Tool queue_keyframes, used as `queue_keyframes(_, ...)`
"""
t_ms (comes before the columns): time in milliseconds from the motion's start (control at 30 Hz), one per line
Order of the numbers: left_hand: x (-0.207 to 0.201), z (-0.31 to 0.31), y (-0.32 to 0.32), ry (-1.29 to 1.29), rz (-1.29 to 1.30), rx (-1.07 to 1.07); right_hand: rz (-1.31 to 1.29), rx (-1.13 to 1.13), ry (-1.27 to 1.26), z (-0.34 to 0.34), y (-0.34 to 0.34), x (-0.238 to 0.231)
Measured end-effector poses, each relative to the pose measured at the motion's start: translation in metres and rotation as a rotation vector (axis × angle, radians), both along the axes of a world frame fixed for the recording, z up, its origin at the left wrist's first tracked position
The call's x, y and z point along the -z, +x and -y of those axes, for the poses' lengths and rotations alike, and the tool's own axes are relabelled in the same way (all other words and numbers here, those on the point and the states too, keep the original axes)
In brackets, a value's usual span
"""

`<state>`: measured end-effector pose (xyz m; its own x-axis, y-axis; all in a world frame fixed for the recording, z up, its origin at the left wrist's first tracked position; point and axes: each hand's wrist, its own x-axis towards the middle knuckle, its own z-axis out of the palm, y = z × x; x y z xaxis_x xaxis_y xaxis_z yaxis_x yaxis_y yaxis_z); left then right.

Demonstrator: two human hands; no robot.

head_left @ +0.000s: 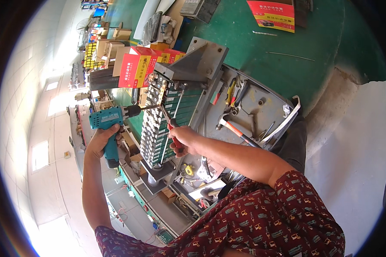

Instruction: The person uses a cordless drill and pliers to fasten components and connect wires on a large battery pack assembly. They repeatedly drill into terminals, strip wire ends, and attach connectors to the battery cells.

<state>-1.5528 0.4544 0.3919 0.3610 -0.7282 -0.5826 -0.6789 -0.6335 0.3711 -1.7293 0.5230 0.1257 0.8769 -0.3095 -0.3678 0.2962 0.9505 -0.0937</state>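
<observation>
My left hand [102,139] is wrapped round the grip of a teal cordless drill [106,116]. Its long thin bit points right and reaches the terminal side of a tall battery pack [152,132], made of stacked green cells with rows of pale terminals. At the pack's upper end lie copper-coloured connecting strips [162,92]. In my right hand [188,138] is a pair of red-handled pliers [174,136]; its jaws reach up to the terminals close to the drill bit. Whether the jaws grip a part there is too small to tell.
A grey metal bracket [199,60] stands at the pack's far end. To the right, a metal tray table [255,96] carries pliers, a hammer [229,124] and loose tools. A yellow tape measure [188,170] lies nearer. Red-and-yellow cartons [137,70] stand behind the pack.
</observation>
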Motion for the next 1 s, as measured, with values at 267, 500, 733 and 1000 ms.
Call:
queue_keyframes(267, -0.001, 0.001, 0.002, 0.024, -0.009, -0.008, -0.013, -0.023, -0.019, 0.001, -0.001, 0.003)
queue_keyframes(500, 0.000, 0.004, 0.000, 0.007, -0.013, -0.005, -0.076, -0.036, -0.062, 0.001, -0.003, 0.004)
queue_keyframes(733, -0.002, 0.007, 0.001, 0.031, -0.060, -0.049, -0.049, -0.042, -0.116, 0.003, -0.005, 0.013)
queue_keyframes(1000, -0.001, 0.007, 0.011, 0.059, -0.036, -0.017, -0.031, -0.035, -0.131, 0.003, -0.005, 0.014)
